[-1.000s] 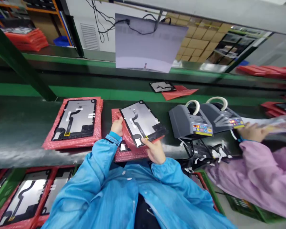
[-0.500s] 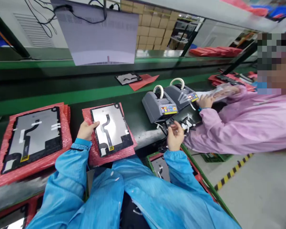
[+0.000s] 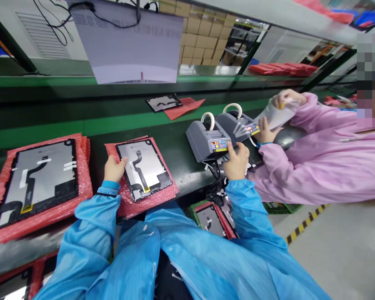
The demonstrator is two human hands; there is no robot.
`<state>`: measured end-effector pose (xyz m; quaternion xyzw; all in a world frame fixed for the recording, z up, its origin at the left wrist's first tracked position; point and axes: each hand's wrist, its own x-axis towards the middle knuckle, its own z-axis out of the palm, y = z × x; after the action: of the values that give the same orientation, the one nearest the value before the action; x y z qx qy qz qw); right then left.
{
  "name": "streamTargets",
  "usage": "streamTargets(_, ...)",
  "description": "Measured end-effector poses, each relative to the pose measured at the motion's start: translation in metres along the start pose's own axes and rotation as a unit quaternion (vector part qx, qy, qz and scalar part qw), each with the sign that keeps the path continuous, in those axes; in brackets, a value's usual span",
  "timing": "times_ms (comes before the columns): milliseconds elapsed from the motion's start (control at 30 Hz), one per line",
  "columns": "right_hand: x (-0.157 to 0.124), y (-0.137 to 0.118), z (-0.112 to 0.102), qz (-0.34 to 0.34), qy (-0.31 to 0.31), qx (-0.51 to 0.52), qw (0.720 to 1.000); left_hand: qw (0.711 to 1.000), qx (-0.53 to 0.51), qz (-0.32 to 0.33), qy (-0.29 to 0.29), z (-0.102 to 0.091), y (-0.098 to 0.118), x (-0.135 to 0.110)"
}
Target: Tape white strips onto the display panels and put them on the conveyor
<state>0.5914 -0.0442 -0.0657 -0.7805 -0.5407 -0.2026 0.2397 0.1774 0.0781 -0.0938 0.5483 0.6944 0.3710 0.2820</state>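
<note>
Panel [image 3: 150,166] sits on red bubble wrap [image 3: 162,199] on the counter [image 3: 183,168], right in front of you; your L hand [image 3: 114,168] is pinching its L edge, thumb on top, rest of that grip mostly hidden; your R hand [image 3: 236,163] is at the front of the nearer tape dispenser [image 3: 197,141], fingers partly spread, index at or near the button face; can't tell if it's got any tape; progress, by my read: partway; the finished-looking unit [image 3: 58,171] to your L, on its own red wrap, has white strips over & beside its cable, plus a pair at the R edge; yours has its cable lying in place, but I don't see that R-edge pair, so some strips are prob. left; glare hides the rest.
</note>
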Motion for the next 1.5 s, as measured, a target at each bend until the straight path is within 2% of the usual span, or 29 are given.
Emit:
streamTargets(100, -0.004, 0.001, -0.005, 0.023, 0.001, 0.049, 0.999, 0.987, 0.157, 0.005, -0.012, -0.005, 0.008, -0.002)
streamTargets(200, -0.012, 0.0, -0.005, 0.15, 0.029, 0.156, 0.976, 0.974, 0.221, 0.048, 0.012, -0.009, 0.013, -0.009)
streamTargets(233, -0.014, -0.002, -0.003, 0.207, 0.018, 0.211, 0.955, 0.972, 0.226, 0.062, 0.03, -0.011, 0.014, -0.012)
streamTargets(300, -0.017, -0.006, 0.003, 0.301, -0.046, 0.344, 0.888, 0.966, 0.232, 0.092, 0.066, -0.015, 0.014, -0.017)
streamTargets(367, -0.018, -0.013, 0.008, 0.345, -0.099, 0.454, 0.816, 0.956, 0.242, 0.141, 0.082, -0.019, 0.014, -0.02)
streamTargets(400, -0.018, -0.016, 0.01, 0.353, -0.097, 0.485, 0.794, 0.95, 0.245, 0.175, 0.081, -0.021, 0.013, -0.02)
streamTargets(433, -0.018, -0.019, 0.011, 0.354, -0.079, 0.5, 0.786, 0.943, 0.244, 0.213, 0.07, -0.023, 0.013, -0.019)
streamTargets(467, -0.017, -0.023, 0.011, 0.349, -0.05, 0.502, 0.79, 0.935, 0.239, 0.257, 0.049, -0.024, 0.012, -0.018)
streamTargets(500, -0.017, -0.027, 0.009, 0.337, -0.022, 0.493, 0.802, 0.925, 0.229, 0.303, 0.018, -0.024, 0.01, -0.016)
streamTargets(567, -0.017, -0.039, 0.002, 0.282, 0.0, 0.457, 0.844, 0.895, 0.206, 0.39, -0.065, -0.021, 0.006, -0.013)
streamTargets(600, -0.016, -0.049, -0.003, 0.236, -0.015, 0.438, 0.867, 0.88, 0.197, 0.42, -0.105, -0.018, 0.004, -0.011)
streamTargets(667, -0.012, -0.08, -0.009, 0.115, -0.091, 0.412, 0.899, 0.86, 0.194, 0.445, -0.158, -0.012, -0.001, -0.008)
streamTargets(733, -0.004, -0.122, -0.006, -0.018, -0.199, 0.408, 0.891, 0.857, 0.208, 0.436, -0.179, -0.006, -0.007, -0.007)
streamTargets(800, 0.007, -0.17, 0.009, -0.131, -0.283, 0.4, 0.862, 0.857, 0.225, 0.424, -0.188, -0.003, -0.012, -0.007)
streamTargets(900, 0.023, -0.228, 0.043, -0.225, -0.355, 0.341, 0.841, 0.857, 0.235, 0.414, -0.197, -0.003, -0.017, -0.006)
streamTargets(967, 0.028, -0.251, 0.061, -0.251, -0.393, 0.287, 0.837, 0.86, 0.234, 0.407, -0.201, -0.004, -0.018, -0.007)
streamTargets(1067, 0.028, -0.265, 0.072, -0.273, -0.424, 0.218, 0.836, 0.865, 0.229, 0.394, -0.211, -0.005, -0.017, -0.008)
streamTargets(1300, 0.026, -0.276, 0.06, -0.285, -0.43, 0.1, 0.85, 0.87, 0.216, 0.388, -0.214, -0.004, -0.015, -0.009)
streamTargets(1500, 0.028, -0.283, 0.061, -0.282, -0.435, 0.062, 0.853, 0.873, 0.211, 0.385, -0.214, -0.004, -0.016, -0.01)
